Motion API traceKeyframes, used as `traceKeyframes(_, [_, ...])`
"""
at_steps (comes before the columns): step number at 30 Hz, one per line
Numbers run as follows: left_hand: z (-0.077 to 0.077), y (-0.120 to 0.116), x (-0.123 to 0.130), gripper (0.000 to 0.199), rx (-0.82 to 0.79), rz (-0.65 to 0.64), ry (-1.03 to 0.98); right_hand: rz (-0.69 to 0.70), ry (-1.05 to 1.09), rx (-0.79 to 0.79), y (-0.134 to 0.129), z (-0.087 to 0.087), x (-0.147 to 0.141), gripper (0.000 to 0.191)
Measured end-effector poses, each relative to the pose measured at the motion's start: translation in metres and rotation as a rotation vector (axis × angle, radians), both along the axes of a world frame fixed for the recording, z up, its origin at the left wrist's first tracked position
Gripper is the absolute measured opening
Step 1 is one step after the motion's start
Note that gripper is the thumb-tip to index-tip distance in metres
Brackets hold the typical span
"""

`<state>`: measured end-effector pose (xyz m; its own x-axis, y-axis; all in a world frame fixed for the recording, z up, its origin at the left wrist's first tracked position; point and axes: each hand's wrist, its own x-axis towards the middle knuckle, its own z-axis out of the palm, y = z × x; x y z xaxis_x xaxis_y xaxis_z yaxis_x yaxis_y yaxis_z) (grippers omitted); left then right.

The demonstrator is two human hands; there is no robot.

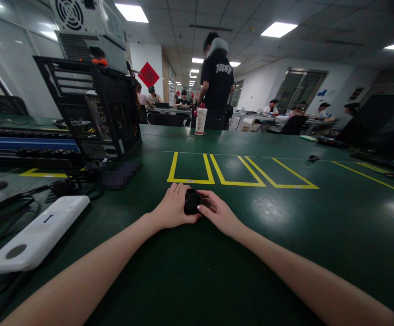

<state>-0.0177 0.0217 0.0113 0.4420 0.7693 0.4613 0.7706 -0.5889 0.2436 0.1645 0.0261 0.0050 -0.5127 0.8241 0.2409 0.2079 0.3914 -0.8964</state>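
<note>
A small black object (191, 202) is held between both hands, just above or on the green table (197, 271), in front of the yellow tape outlines (192, 182). My left hand (173, 207) wraps round its left side, thumb along the near edge and fingers over the far edge. My right hand (220, 213) pinches its right side with thumb and fingertips. The object's details are too dark to make out.
At the left stand a black computer case (98, 108), a white power strip (40, 233) and black cables. A white cup (200, 120) is at the far edge, with a standing person (217, 77) beyond. A small dark round item (313, 158) lies right.
</note>
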Motion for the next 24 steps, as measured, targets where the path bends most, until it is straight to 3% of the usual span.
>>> traceKeyframes(8, [-0.004, 0.002, 0.001, 0.059, 0.036, 0.003, 0.002, 0.060, 0.124, -0.053, -0.002, 0.001, -0.001, 0.023])
traceKeyframes(13, [-0.004, 0.004, 0.001, 0.060, 0.034, 0.001, 0.006, -0.070, 0.143, 0.054, 0.001, -0.003, 0.000, 0.036])
traceKeyframes(16, [-0.005, 0.004, 0.001, 0.060, 0.032, 0.004, 0.003, -0.131, 0.178, -0.023, 0.004, -0.005, 0.002, 0.041])
traceKeyframes(20, [-0.004, 0.003, 0.000, 0.060, 0.015, 0.001, 0.001, -0.047, 0.169, -0.145, 0.009, -0.004, 0.002, 0.038])
traceKeyframes(24, [-0.004, 0.001, 0.001, 0.059, 0.023, -0.003, -0.006, 0.001, 0.118, -0.142, 0.011, 0.002, -0.002, 0.035])
